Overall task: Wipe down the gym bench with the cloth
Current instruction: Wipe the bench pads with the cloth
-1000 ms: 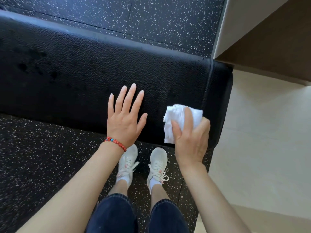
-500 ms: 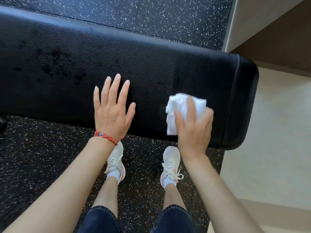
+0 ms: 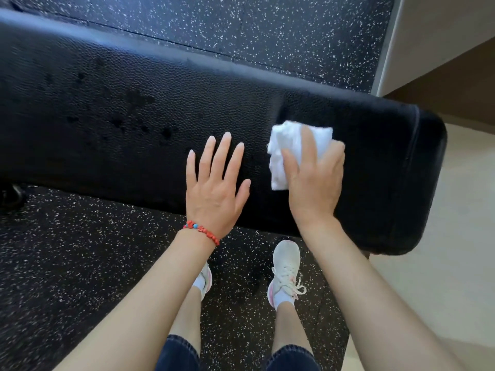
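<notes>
A black padded gym bench [image 3: 112, 108] runs from the left edge to its rounded end at the right. Dark wet spots dot its left half. My right hand [image 3: 314, 183] presses a folded white cloth [image 3: 284, 153] flat onto the pad near the right end, fingers over the cloth. My left hand [image 3: 215, 183] lies flat on the pad just left of it, fingers spread, holding nothing; a red bead bracelet is on that wrist.
Black speckled rubber flooring [image 3: 80, 263] surrounds the bench. A beige tiled floor [image 3: 442, 277] begins past the bench's right end. A pale wall [image 3: 428, 36] stands at the upper right. My white sneakers [image 3: 285, 269] stand close under the near edge.
The cloth and my right hand have slid farther up onto the pad, away from its near edge. The view has shifted left, so more of the bench's right end shows.
</notes>
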{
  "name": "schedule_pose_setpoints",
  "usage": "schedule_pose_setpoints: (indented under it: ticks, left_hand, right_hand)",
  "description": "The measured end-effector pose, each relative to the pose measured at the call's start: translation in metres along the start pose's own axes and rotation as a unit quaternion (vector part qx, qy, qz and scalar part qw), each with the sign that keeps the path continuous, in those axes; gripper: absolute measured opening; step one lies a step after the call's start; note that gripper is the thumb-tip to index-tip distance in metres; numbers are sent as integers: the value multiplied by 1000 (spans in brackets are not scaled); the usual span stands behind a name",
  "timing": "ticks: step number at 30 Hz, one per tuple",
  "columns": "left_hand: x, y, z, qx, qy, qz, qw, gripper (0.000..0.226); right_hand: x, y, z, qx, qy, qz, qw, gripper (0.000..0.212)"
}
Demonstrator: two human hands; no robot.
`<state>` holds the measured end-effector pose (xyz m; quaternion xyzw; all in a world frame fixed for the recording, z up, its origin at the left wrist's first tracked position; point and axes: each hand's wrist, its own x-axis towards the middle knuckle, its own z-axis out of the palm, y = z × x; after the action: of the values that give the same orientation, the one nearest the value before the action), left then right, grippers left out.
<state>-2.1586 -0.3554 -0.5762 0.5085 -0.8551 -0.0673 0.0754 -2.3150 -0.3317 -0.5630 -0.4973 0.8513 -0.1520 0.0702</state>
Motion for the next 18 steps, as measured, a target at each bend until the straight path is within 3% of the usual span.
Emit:
schedule_pose_setpoints:
  ticks: [3, 6, 13, 18]
  left_hand:
    - [-2, -4, -6, -13, 5, -16, 1000, 52]
    - [-4, -15, -13, -11, 10, -22, 1000, 52]
    - [-12, -52, -10, 26, 7, -39, 999, 52]
    - [-11, -50, -11, 4, 3, -46, 999, 52]
  right_hand:
    - [-48, -2, 2, -22, -5, -92, 995, 41]
    - [-36, 1, 6, -15, 15, -139, 990, 39]
    - [70, -51, 22, -13, 0, -38, 999, 49]
    - [5, -49, 24, -18, 27, -86, 996, 42]
